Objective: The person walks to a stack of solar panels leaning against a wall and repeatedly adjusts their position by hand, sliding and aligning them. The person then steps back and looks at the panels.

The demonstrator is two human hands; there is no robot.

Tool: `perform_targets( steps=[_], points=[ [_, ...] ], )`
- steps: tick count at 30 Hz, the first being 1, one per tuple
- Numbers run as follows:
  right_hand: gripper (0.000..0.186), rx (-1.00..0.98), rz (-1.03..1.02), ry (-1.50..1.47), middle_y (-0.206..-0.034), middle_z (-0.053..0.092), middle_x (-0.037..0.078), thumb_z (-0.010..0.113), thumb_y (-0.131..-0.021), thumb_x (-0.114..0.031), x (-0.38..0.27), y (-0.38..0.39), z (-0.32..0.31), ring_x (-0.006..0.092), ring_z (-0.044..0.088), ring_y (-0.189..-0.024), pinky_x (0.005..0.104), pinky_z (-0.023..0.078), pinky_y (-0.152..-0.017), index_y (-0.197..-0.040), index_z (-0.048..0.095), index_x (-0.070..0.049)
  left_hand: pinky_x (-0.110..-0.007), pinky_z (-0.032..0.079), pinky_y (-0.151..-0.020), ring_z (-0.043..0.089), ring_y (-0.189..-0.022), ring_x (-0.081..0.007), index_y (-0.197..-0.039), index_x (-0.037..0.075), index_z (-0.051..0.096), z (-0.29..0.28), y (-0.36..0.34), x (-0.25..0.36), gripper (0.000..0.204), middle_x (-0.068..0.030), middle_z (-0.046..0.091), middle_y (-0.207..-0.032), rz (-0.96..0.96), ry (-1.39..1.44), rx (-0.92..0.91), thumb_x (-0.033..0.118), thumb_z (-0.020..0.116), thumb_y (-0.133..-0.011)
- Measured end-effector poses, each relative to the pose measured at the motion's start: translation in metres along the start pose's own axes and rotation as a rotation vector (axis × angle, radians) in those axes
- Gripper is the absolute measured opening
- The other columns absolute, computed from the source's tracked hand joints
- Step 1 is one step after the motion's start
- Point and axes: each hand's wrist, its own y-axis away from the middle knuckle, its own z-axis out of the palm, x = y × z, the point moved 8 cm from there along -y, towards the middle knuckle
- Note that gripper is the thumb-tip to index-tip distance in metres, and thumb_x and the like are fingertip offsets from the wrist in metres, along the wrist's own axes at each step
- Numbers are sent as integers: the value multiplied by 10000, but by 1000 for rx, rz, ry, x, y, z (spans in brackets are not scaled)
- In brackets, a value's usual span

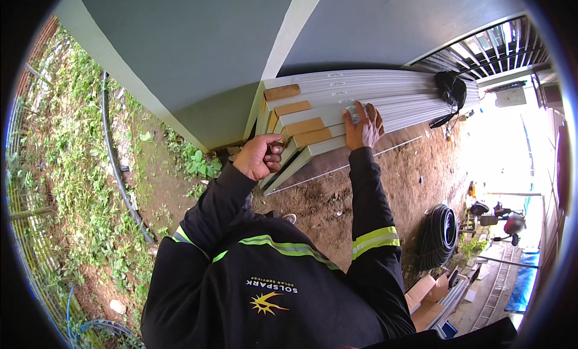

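Head view: LH, i.e. the left hand (259, 158), is at the near end of a row of framed panels (397, 90), right by the cardboard corner pieces (305, 127). Its fingers are curled in, fist-like; can't tell if they're pinching a panel edge/cardboard or just closed next to it. RH, i.e. the right hand (365, 127), is on the panels' pale upper edges, a bit farther along, fingers bent & slightly apart; contact looks clear, but can't tell if it's gripping a frame or only resting.

Panels stand on edge, side by side, next to the grey wall (186, 48), running off toward upper R; near ends are staggered. A black bag-like item (450, 90) lies over their far part. Both arms are in a dark jacket (337, 301) w/ yellow-green reflective bands.

Surroundings: bare soil (397, 174) just R of the panels, w/ a coil of black pipe (428, 234) lower R, then opened cardboard boxes (422, 289) nr the bottom edge & a blue sheet (524, 283) far R. On the L, green weeds (66, 186) w/ a dark hose (114, 159) curving through.
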Motion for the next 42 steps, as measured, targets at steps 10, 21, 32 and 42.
perform_targets(
  steps=[10, 21, 32, 42],
  points=[
    [573, -15, 21, 2, -1559, 560, 101, 743, -916, -560, 3, 0, 4, 334, 422, -1498, 591, 260, -1220, -1410, 726, -269, -263, 266, -494, 277, -516, -71, -1095, 9, 682, -18, -7, -3, 213, 59, 422, -671, 107, -34, 40, 208, 630, -1043],
    [571, -18, 16, 5, -1551, 564, 96, 739, -921, -568, 1, 0, 1, 338, 419, -1495, 591, 256, -1219, -1406, 729, -266, -267, 262, -507, 295, -535, -80, -1040, 50, 660, -30, -23, -24, 70, 55, 394, -668, 202, 124, 69, 105, 636, -1005],
    [577, -22, 18, -17, -1562, 559, 111, 728, -926, -567, 1, 1, 1, 337, 420, -1498, 584, 250, -1221, -1410, 728, -252, -285, 233, -515, 251, -525, -102, -857, 135, 479, -36, -57, -31, 222, 55, 331, -649, 117, 270, 47, 55, 597, -1028],
    [580, -23, 31, -15, -1564, 559, 103, 732, -917, -568, 2, 0, 1, 333, 421, -1501, 580, 253, -1221, -1407, 729, -256, -283, 234, -518, 245, -542, -93, -884, 127, 463, -36, -53, -30, 200, 63, 276, -647, 103, 291, -34, 68, 567, -1044]
  ],
)
